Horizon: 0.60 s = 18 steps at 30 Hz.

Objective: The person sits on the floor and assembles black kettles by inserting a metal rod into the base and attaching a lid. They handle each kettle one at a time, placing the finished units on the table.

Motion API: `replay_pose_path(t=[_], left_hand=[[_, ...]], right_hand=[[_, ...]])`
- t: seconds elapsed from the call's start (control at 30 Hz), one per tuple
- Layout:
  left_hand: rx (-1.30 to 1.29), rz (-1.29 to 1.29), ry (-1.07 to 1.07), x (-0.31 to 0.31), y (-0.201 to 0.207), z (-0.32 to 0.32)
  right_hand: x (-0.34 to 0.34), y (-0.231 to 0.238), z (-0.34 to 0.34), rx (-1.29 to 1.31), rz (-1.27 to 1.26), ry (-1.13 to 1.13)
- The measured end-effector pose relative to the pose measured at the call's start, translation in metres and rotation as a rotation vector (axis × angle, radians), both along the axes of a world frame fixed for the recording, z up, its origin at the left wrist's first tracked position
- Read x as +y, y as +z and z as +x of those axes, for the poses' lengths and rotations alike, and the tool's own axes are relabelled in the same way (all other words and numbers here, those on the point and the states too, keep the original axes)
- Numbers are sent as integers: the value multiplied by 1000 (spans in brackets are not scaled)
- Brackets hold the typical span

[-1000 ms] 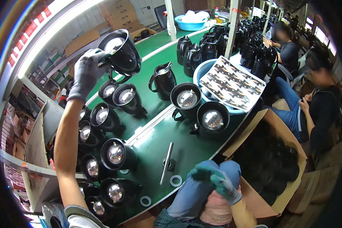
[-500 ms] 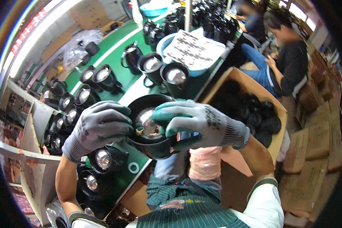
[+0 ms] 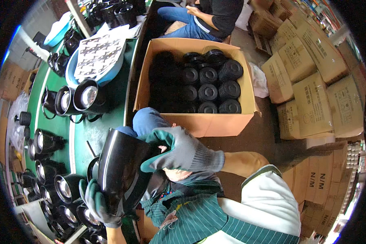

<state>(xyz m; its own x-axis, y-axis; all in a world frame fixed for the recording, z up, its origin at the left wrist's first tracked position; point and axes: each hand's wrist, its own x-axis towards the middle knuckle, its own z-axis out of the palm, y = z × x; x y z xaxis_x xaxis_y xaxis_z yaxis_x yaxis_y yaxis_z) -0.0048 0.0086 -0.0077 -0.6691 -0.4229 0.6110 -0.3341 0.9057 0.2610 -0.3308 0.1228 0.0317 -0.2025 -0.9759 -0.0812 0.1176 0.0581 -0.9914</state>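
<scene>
A glossy black jug (image 3: 120, 162) is held tilted in front of me, its smooth side wall facing up. My left hand (image 3: 97, 203), in a grey glove with green palm coating, is closed round its lower left end, near a thin black handle loop. At the upper right end my right hand (image 3: 179, 150), gloved alike, curls its fingers against the jug; what its fingertips touch is partly hidden. The jug's opening cannot be seen now. Similar black jugs with mirrored liners, such as one jug (image 3: 85, 95), stand on the green table (image 3: 85, 136) to the left.
An open carton (image 3: 215, 122) with rows of black round parts (image 3: 208, 92) stands ahead. Behind it sits another person (image 3: 215, 20). A blue basin (image 3: 110, 73) holding printed sheets (image 3: 97, 57) is on the table. Stacked cartons (image 3: 313, 97) line the right.
The view has swung right, bringing the carton to the middle. The jug has tipped from mouth-up to lying over, and my left hand has shifted down to its lower end.
</scene>
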Motion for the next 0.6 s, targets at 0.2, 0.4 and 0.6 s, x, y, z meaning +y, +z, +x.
replay_pose_path(t=[0.2, 0.4, 0.6], left_hand=[[119, 860, 253, -33, 13, -63], [-23, 1196, 179, -68, -89, -15], [414, 1688, 316, -24, -134, -24]], right_hand=[[-3, -17, -14, -113, 245, 113], [-34, -150, -86, -274, -5, 134], [-50, -333, -247, 587, 881, -146]])
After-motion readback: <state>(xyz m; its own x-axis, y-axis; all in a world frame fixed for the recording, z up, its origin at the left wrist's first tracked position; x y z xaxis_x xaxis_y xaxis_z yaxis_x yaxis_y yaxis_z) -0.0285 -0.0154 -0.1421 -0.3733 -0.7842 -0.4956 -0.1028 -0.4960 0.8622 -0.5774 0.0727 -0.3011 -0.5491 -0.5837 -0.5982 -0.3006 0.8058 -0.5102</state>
